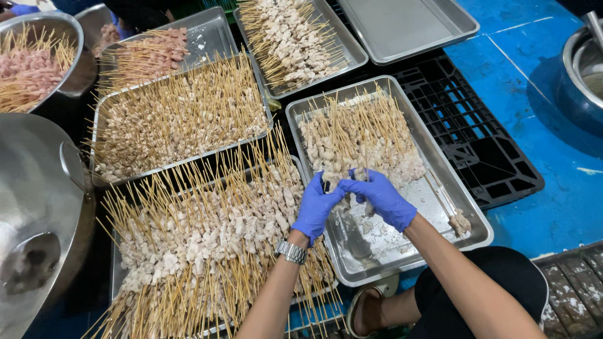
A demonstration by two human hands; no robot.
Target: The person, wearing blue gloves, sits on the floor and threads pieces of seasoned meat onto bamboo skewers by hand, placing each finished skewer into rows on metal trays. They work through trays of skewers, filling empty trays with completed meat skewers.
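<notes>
Hands in blue gloves meet over a steel tray (468,216) of pale meat skewers (358,141). The left hand (316,207) and right hand (381,196) both curl around what looks like one skewer at the heap's near edge, though the fingers hide it. A fuller tray (116,276) lies just left, its skewers touching the left wrist's watch (291,252).

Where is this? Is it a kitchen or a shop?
Probably a food-prep area, working at floor level. Metal trays piled with meat skewers fill the view, beside big steel bowls, and the left hand and right hand wear blue gloves.
</notes>
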